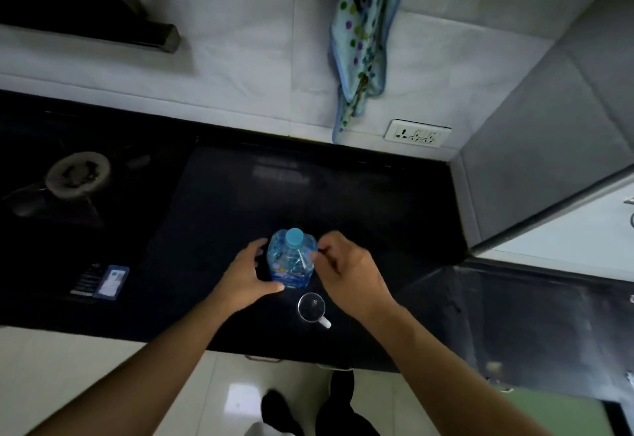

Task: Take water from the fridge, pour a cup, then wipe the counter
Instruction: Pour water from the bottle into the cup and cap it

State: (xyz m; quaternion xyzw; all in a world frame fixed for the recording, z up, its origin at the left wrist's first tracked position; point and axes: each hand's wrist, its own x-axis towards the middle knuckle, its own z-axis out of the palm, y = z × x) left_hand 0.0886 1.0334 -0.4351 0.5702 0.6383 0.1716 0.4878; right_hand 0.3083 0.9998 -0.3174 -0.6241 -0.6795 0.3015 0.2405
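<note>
A dim room was seen: white tiled wall [240, 41], a socket [417, 133] set in it, a grey side wall [549, 126], glossy pale floor [85, 384].

We see a dark, glossy worktop [343, 195] running along the tiled wall. On it stands an upright blue-capped water bottle [291, 260], and just in front of it a clear cup [311, 308] with a white handle. A gas burner [78, 172] sits far left, with a small card [111, 282] lying nearer the front edge.
</note>
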